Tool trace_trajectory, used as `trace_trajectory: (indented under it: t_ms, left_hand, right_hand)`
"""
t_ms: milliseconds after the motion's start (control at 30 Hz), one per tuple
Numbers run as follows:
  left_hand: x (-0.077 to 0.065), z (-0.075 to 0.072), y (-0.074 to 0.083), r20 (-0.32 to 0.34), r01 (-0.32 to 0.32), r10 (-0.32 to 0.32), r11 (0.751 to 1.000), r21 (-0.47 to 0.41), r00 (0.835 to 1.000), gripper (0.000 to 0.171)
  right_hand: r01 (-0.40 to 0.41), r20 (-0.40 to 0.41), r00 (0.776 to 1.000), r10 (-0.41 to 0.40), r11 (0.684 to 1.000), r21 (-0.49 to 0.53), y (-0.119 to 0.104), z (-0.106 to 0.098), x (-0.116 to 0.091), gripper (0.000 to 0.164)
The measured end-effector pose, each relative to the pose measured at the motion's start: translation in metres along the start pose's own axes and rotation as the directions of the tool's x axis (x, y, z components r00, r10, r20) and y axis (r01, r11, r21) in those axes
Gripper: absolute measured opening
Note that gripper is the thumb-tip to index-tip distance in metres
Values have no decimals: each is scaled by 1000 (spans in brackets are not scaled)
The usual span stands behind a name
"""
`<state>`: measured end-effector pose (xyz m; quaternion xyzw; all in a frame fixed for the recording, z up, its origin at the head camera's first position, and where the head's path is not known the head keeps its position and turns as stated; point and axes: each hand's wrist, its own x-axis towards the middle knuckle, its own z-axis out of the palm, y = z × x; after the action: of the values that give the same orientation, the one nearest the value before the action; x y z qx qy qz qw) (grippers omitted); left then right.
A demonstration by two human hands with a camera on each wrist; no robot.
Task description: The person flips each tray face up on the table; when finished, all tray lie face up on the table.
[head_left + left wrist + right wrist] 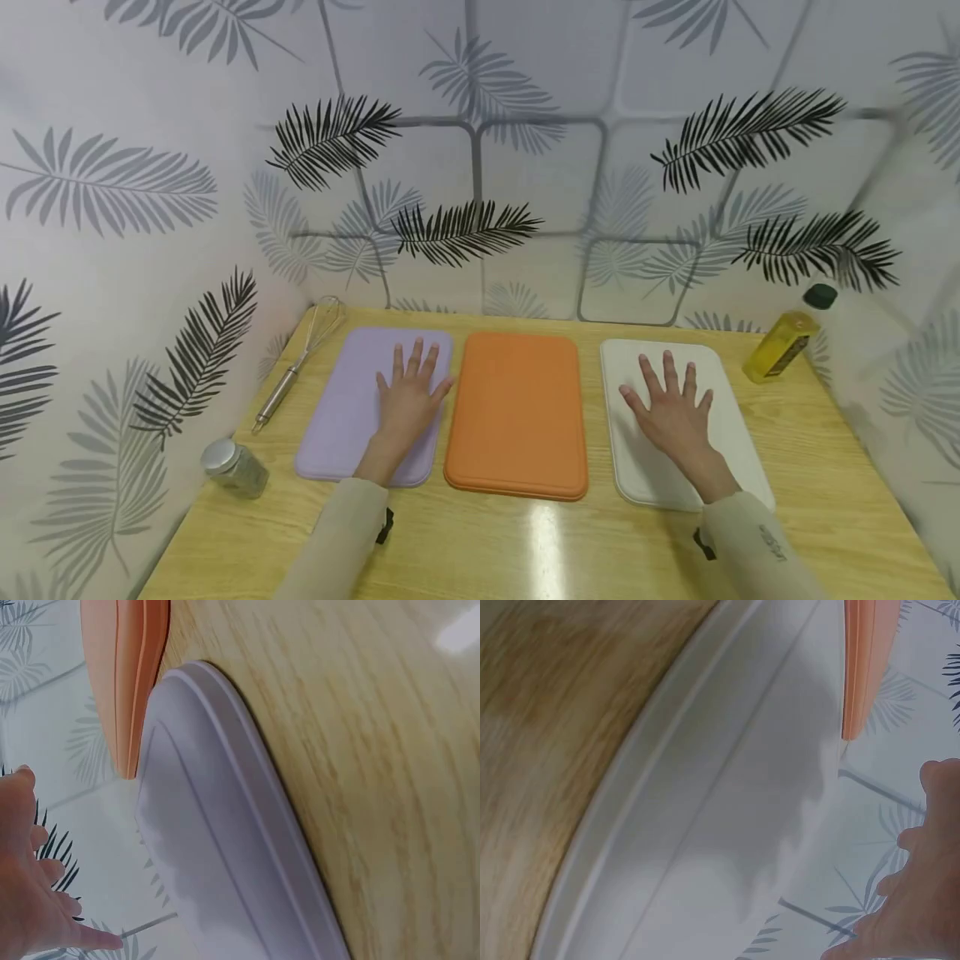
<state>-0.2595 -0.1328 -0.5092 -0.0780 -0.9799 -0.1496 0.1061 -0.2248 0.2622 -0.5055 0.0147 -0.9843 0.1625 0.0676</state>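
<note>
Three padded rectangular mats lie side by side: a lilac mat (pixel 341 408), an orange mat (pixel 517 408) and a white mat (pixel 723 425). Over the lilac one my left hand (pixel 408 400) is spread, palm down, fingers straight and holding nothing. My right hand (pixel 675 417) hovers likewise over the white mat, fingers fanned out, nothing in it. Both wrist views show the hands raised above the mats, with a soft shadow on the white one. Neither hand is over the orange mat.
Left of the lilac mat lies a whisk (pixel 277 398), handle toward me. Nearer on that side is a small jar (pixel 243 473) with a metallic lid. A bottle of yellow liquid (pixel 783 346) with a dark cap stands at the back right. Leaf-patterned walls border the wooden table (pixel 480 542).
</note>
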Motion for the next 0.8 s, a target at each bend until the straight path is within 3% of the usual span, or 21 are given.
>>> trace_trajectory:
  t_ms: [467,800]
  left_hand:
    - [3,1,25,39,-45,42,997,62,998,68]
    - [1,9,57,52,-98,97,995,8,994,68]
  right_hand:
    - [-24,-13,1000,25,999,25,17,5,-6,72]
    - [-52,-3,999,52,998,23,31,8,-11,72]
